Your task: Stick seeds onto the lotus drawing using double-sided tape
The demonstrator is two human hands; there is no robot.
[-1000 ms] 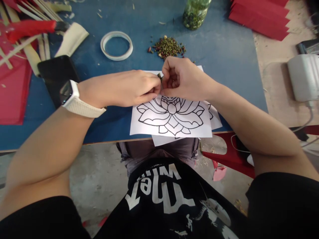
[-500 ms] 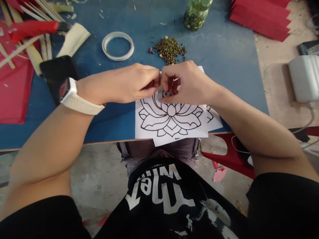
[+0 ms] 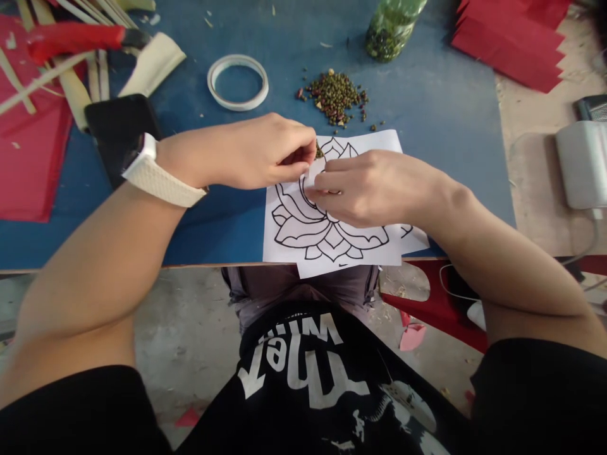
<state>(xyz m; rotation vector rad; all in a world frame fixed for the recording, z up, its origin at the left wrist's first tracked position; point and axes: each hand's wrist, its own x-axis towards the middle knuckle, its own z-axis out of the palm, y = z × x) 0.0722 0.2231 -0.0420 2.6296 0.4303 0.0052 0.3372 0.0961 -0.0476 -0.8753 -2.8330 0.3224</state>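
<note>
A sheet of white paper printed with a black lotus outline point(image 3: 332, 243) lies at the table's front edge, over another sheet point(image 3: 416, 240) that sticks out at the right and below. My left hand point(image 3: 279, 151) is over the paper's upper left, fingertips pinched together. My right hand point(image 3: 367, 188) covers the middle of the drawing with its fingers also closed. Between the fingertips shows a pale patch, perhaps a thin strip; what either hand holds is hidden. A few small green beans point(image 3: 319, 151) show beside my left fingertips. A pile of beans point(image 3: 337, 96) lies just beyond the paper.
A roll of tape point(image 3: 238, 82) lies left of the beans, and a bottle with green contents point(image 3: 394, 28) stands behind them. A black phone point(image 3: 121, 129), a red-handled tool point(image 3: 76, 39) and pale strips are at left. Red paper point(image 3: 512, 41) and a white adapter point(image 3: 582, 164) are at right.
My right hand has come toward me and turned, its back now up, leaving a gap from my left hand. The paper's top and a few beans on it now show. The view has shifted slightly.
</note>
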